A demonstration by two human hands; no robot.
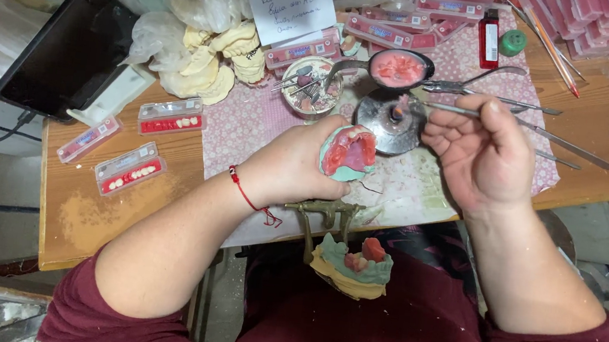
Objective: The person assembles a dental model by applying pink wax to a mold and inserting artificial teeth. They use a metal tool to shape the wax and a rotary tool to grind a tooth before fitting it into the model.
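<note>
Pink wax denture model (348,153) sits pinched in our left hand (297,166); our right hand (481,153) grips one metal spatula (549,135) over one burner (393,120); three tooth cards (129,149) lie left.

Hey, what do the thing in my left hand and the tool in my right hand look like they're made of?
The dental model in your left hand looks like pale green plaster with a pink waxy layer on top: matte base, soft glossy pink, small whitish teeth set in it. The thin tool in your right hand looks like steel: grey, slender, shiny along the shaft, its tip at the small burner.
</note>
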